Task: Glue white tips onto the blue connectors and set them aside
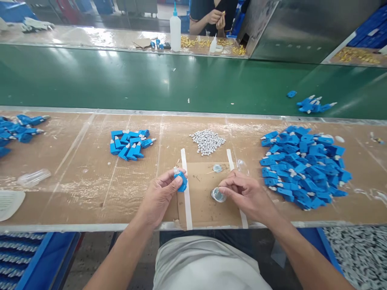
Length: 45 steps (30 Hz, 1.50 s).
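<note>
Just inside the near edge of the cardboard-covered table [81, 177], we have both hands above or beside a brown pad [199, 213] bordered by two white tape strips [186, 197]. The pad runs back from that near edge, and beyond the table's far edge lies a green belt [166, 86]. We have a broad stretch of cardboard to the left, reaching to a small blue cluster [130, 146]; on the right the room is narrower, with a large blue heap [305, 165] near our knuckles. Ahead, a pile of grey bits [207, 141] sits just past the pad, and a small clear disc [217, 168] lies on it.

Our left hand [159, 196] pinches a blue piece [182, 183] between thumb and fingers, over the left tape strip. Its pale tip points away from us and slightly left; its long axis slants from there down toward us and to the right. Our right hand [248, 195] has thumb and fingers drawn together at the rim of a small clear cup [217, 196]; we cannot tell whether they grip anything.
</note>
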Motion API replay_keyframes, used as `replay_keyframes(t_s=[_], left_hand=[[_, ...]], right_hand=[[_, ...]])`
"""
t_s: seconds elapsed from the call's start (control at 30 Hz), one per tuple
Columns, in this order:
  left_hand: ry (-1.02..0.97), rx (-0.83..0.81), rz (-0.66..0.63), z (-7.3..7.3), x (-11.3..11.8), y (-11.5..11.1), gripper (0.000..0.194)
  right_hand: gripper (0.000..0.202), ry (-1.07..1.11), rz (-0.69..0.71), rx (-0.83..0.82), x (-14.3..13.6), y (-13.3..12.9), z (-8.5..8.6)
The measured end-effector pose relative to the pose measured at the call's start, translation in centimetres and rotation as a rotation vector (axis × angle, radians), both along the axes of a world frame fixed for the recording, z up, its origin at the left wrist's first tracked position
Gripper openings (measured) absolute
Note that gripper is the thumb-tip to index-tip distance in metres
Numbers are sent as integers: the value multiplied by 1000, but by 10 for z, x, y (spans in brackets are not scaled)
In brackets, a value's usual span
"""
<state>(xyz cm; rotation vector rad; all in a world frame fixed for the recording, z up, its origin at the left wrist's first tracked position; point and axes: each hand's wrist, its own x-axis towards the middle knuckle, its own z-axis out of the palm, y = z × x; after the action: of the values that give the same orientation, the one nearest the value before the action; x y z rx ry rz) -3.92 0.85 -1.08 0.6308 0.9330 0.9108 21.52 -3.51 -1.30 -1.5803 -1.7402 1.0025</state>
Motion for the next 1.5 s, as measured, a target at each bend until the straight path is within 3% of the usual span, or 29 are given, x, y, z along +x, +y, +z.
replay_keyframes(t_s=[0.2,0.43,0.57,0.67,0.77,0.9,1.07,1.5], left_hand=[[-48,-17,1,1,4,-4,36],[-93,-14,-122,3,17,-12,34],[-132,-50,-149,-1,29,-17,33],[-174,-100,-183,-5,38,-21,30],[-218,-122,-237,-4,47,-24,28],[-281,-116,-300,0,55,-26,26],[-313,-120,-305,4,59,-26,23],[-310,-140,-301,5,59,-27,26]], right_hand=[[16,-87,95,114,-4,-12,4],[20,-74,58,24,4,-17,8],[20,-11,-45,21,11,-17,9],[19,160,-179,54,12,-15,13],[14,310,-261,150,7,-15,24],[7,344,-302,295,-8,-19,39],[10,318,-257,383,-21,-22,45],[15,212,-199,414,-25,-18,41]])
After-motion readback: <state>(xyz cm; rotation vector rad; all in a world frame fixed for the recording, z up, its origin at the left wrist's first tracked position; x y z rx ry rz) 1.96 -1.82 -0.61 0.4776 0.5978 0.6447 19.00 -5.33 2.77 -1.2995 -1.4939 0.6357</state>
